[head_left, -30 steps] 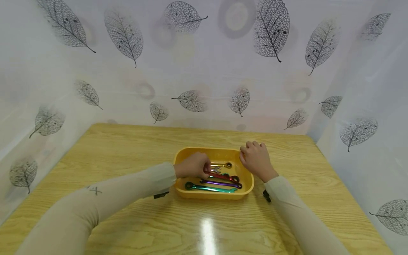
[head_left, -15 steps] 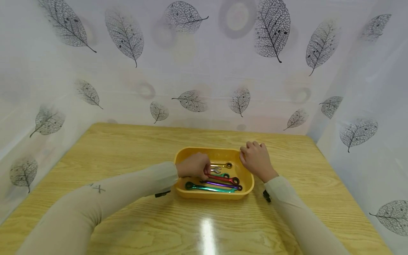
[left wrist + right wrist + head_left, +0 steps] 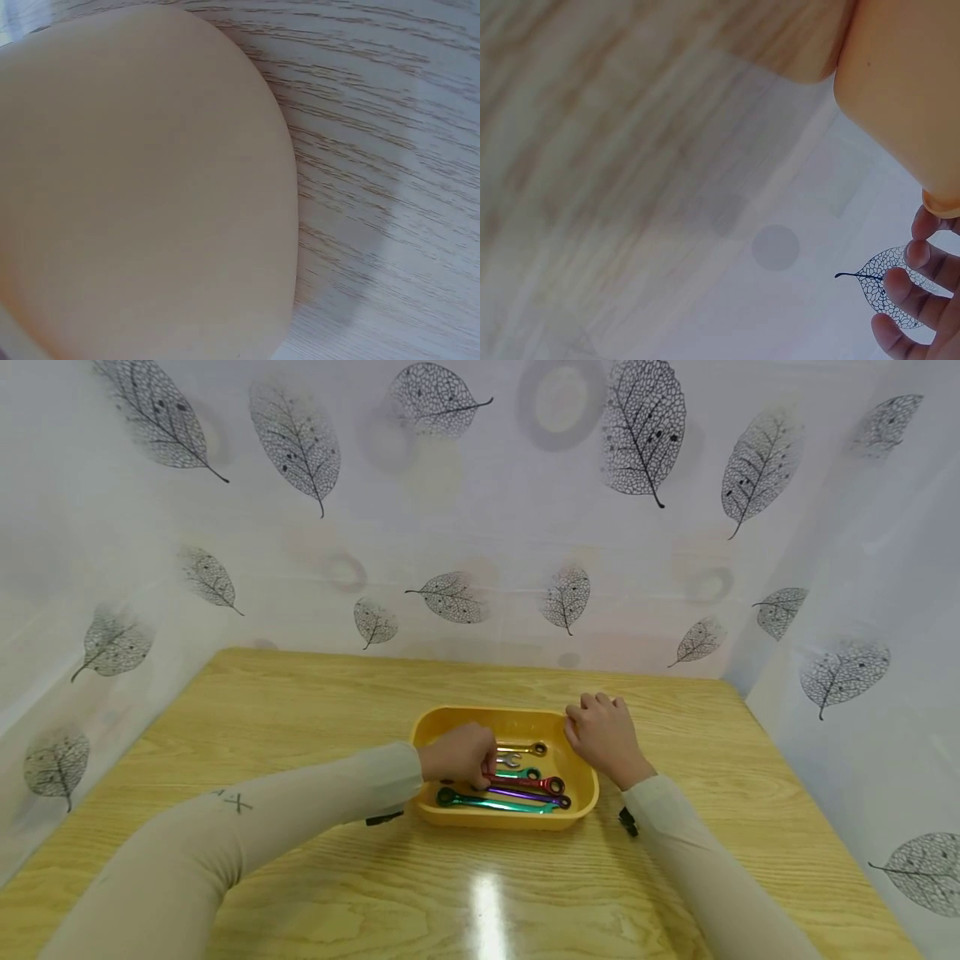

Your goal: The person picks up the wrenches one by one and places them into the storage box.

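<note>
Inside a yellow plastic tray [image 3: 487,821], my left hand [image 3: 459,753] pinches the near-left end of a red ratchet wrench [image 3: 525,782]. The wrench's ring end points right, and its other end is hidden by the fingers. My right hand [image 3: 606,737] holds the tray's back right corner; in the right wrist view its fingers [image 3: 922,307] are bent at the tray's rim [image 3: 941,206]. Around the red wrench lie a purple wrench [image 3: 525,794], a long green wrench [image 3: 495,803], a shorter green one [image 3: 531,773], a silver open end [image 3: 512,760] and a gold wrench [image 3: 538,749].
The tray stands on a wood-grain table [image 3: 337,885]. Its rounded outer wall [image 3: 165,187] fills the left half of the left wrist view. A white curtain [image 3: 480,510] printed with leaves encloses the table at the back and sides.
My left hand has shifted slightly toward the front and right, and the red wrench's left end has come with it, so the wrench lies more level. My right hand has stayed at the tray's corner.
</note>
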`<state>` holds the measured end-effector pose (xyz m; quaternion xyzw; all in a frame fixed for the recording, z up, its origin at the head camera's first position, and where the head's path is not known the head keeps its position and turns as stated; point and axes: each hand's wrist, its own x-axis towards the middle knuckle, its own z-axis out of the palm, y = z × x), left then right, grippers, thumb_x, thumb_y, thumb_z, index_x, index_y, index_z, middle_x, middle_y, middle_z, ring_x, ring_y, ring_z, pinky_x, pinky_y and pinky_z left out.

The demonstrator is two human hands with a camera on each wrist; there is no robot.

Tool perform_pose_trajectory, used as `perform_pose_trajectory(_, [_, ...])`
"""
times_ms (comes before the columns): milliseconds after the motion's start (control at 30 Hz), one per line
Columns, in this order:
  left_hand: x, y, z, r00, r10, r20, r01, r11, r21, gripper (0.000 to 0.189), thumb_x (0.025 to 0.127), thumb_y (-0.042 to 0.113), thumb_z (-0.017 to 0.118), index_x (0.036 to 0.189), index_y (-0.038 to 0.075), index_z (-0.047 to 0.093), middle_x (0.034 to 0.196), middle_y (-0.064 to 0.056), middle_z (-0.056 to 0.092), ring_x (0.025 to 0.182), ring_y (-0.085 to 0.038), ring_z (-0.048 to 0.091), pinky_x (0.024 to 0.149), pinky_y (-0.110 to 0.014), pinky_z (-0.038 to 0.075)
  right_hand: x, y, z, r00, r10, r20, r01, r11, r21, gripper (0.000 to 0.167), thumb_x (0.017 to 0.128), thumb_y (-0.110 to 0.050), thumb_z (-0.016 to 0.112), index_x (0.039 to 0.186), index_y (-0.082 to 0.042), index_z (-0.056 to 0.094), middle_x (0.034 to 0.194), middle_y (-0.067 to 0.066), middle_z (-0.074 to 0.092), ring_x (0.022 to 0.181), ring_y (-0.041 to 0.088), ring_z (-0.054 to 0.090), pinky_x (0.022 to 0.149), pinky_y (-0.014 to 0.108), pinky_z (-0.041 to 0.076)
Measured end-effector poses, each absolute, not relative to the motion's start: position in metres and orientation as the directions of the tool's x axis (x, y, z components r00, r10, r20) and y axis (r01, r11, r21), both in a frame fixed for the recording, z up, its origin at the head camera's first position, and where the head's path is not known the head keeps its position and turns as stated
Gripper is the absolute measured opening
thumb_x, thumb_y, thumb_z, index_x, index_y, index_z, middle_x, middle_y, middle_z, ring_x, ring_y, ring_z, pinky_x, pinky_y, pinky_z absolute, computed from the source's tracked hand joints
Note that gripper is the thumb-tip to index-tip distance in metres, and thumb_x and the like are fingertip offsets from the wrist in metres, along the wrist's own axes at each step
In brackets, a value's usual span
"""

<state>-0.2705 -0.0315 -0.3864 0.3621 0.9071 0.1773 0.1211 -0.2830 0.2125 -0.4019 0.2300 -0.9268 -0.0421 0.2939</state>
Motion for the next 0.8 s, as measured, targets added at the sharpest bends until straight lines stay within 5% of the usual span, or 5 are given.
perform_pose_trajectory(800, [-0.2644,-0.0298,-0.3826,-0.695,0.699,-0.166,0.568,0.677,0.468,0.015,0.069,0.007,0.076,0.063,0.012,0.063,0.06,0.005,0.061,0.055,-0.005,0.051,0.054,-0.019,0.046,-0.2824,0.2126,-0.4009,-0.723,-0.454,0.521,-0.41,0.889,0.206,0.016,0.087,-0.02,0.06,0.083,-0.009,0.071,0.069,0.008,0.056,0.064,0.026,0.053,0.058,0.038,0.038])
